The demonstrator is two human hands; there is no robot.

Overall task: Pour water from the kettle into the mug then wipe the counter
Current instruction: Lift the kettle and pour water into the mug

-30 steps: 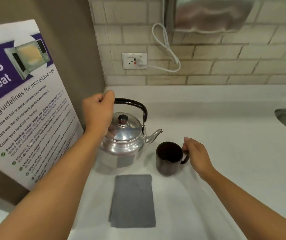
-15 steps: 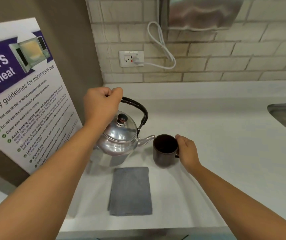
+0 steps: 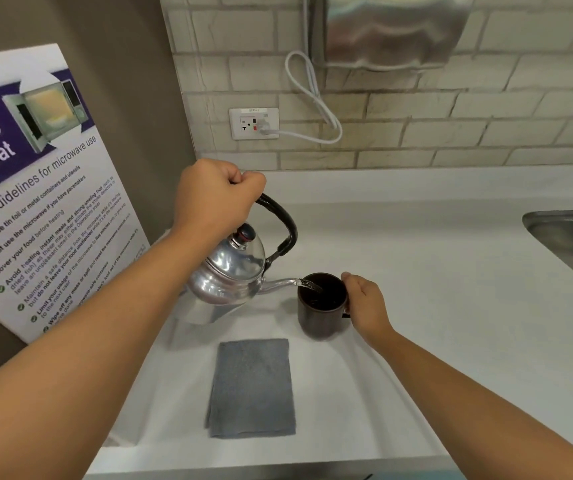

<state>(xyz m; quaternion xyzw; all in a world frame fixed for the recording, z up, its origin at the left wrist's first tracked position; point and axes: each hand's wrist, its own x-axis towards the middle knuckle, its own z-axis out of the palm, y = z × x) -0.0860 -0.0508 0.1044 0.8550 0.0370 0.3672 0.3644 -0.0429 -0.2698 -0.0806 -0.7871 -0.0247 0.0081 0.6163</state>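
A shiny metal kettle (image 3: 229, 275) with a black handle hangs tilted above the white counter (image 3: 434, 306), spout to the right. My left hand (image 3: 215, 199) is closed around the top of its handle. Water runs from the spout into a dark brown mug (image 3: 319, 308) that stands on the counter. My right hand (image 3: 364, 304) grips the mug at its handle side. A folded grey cloth (image 3: 252, 388) lies flat on the counter, just in front of the kettle and mug.
A large microwave safety poster (image 3: 35, 202) leans against the left wall. A steel sink (image 3: 572, 244) sits at the right edge. On the brick wall are a socket (image 3: 254, 123) with a white cord and a metal dispenser (image 3: 389, 29).
My left hand has lifted the kettle off the counter and tipped it right until water flows into the mug. My right hand closed on the mug's handle side.
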